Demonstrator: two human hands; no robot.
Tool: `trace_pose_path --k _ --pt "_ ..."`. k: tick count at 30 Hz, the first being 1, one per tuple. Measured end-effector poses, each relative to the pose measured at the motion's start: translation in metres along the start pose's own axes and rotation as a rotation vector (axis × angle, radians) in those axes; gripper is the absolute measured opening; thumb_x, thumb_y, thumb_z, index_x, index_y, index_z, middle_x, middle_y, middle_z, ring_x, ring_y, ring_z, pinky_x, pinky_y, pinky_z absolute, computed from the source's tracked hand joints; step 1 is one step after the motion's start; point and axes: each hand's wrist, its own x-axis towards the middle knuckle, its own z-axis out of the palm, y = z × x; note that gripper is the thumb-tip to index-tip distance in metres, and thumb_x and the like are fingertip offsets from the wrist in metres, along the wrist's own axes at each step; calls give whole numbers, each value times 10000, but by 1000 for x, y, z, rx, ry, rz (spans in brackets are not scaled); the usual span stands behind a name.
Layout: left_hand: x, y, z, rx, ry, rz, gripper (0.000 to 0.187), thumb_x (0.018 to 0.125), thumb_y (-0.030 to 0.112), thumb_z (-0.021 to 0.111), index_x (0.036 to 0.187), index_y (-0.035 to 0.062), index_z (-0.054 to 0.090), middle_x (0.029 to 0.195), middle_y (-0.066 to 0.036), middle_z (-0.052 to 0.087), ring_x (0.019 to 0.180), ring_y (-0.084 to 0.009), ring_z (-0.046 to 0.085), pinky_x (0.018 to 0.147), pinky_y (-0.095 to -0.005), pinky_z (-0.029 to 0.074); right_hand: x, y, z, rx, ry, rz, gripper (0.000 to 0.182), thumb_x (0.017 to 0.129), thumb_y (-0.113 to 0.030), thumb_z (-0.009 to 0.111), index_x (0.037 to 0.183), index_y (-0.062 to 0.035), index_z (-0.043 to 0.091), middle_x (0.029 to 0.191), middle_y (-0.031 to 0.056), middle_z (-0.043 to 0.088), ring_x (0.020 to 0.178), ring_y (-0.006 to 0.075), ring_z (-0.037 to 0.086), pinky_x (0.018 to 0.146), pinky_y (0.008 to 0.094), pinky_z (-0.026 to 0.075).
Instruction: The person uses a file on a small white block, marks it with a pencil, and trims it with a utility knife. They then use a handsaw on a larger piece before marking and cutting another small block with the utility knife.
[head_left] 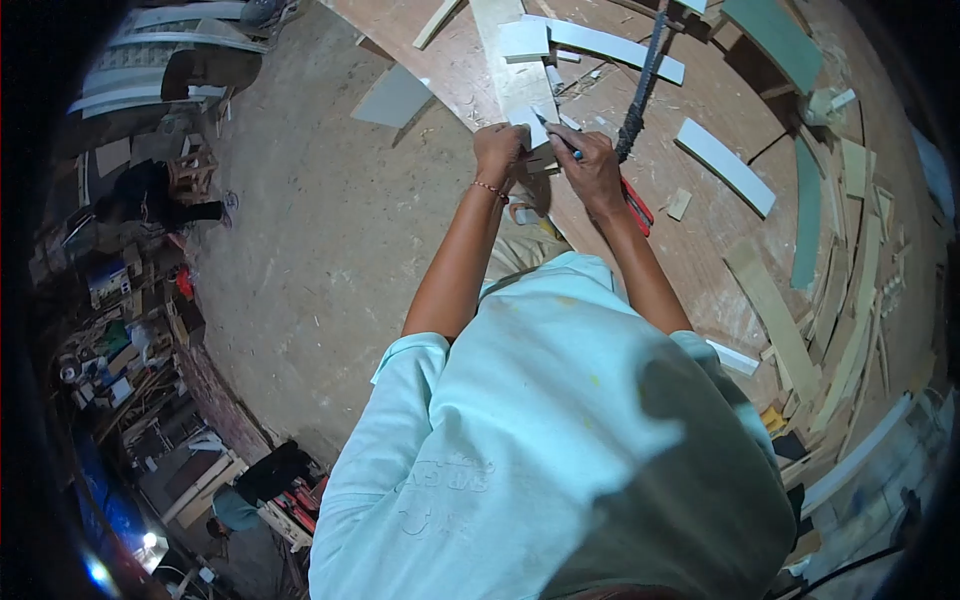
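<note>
While both hands work at the worktop, a small board gets marked
Left hand clenched on board; right hand at 3 o'clock, grip grasping pen

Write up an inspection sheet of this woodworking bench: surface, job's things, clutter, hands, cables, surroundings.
Surface: large brown plywood workbench, dusty, with shavings.
Job's things: small pale wooden piece held at the bench edge; blue-tipped pen laid against it.
Clutter: curved white board strips, green panels, stacked pale wood offcuts, red-handled tool under the right wrist.
Hands: left hand grips the wooden piece and wears a bead bracelet; right hand holds the pen.
Cables: dark braided cord runs across the bench towards the right hand.
Surroundings: bare grey concrete floor; crowded shelves and tools at left; another person crouching at lower left.
</note>
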Motion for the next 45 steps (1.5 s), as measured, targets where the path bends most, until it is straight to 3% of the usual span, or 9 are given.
trace_pose_path --k 2,12,14,17,25,31,33,39,45 --pt "16 -22 -4 -90 -10 121 140 721 108 560 617 97 468 582 15 425 499 -97 413 431 -279 415 5 -3 -3 -119 -73 -59 172 767 -153 543 905 -76 611 789 111 614 672 243 564 670 328 403" --pt "-4 2 -2 -49 -12 8 120 730 144 578 687 67 496 625 -16 452 537 -119 458 488 -305 496 -3 -1 -9 -157 -66 -59 149 763 -187 535 870 -124 617 771 31 626 720 142 566 794 363 305" --pt "-7 3 2 -276 52 72 139 631 22 558 512 21 485 518 -49 477 419 -131 448 400 -284 418 -2 -2 -14 -160 -55 -68 148 762 -170 539 874 -111 615 777 51 622 680 168 572 744 352 353" --pt "6 -12 -5 -304 -39 94 125 652 40 566 562 39 480 570 -35 463 474 -131 460 419 -286 448 -2 -4 -14 107 13 127 193 783 -109 519 960 -64 581 800 117 607 696 234 592 594 292 449" --pt "12 -6 -8 -242 -64 13 82 719 67 577 742 -4 544 678 -51 490 492 -156 463 448 -316 489 -10 4 6 162 -39 150 267 756 -74 512 1020 -75 546 988 135 565 882 254 561 772 320 442" --pt "-4 5 -5 -253 -20 14 76 703 51 589 697 3 531 672 -51 477 496 -143 451 462 -303 490 -11 10 11 146 -26 123 324 715 -30 553 1034 -86 538 951 133 579 830 263 579 696 312 464" --pt "-4 10 -5 -222 -10 -24 186 700 58 588 570 26 458 593 -47 448 497 -132 456 436 -302 491 -10 13 17 134 -5 111 328 709 -25 558 1031 -83 538 944 134 580 823 261 581 692 310 465" --pt "1 13 -14 -116 -126 -46 128 726 79 594 648 54 495 638 -15 444 529 -122 432 530 -297 483 -11 17 25 106 29 114 341 697 -17 568 1030 -82 536 936 138 581 811 261 584 688 310 467" --pt "-6 18 -11 -51 -74 -44 164 744 105 583 621 81 478 609 5 418 520 -110 412 499 -278 461 -12 16 24 107 21 141 338 700 -22 559 1032 -78 533 936 136 581 820 262 576 708 321 461"
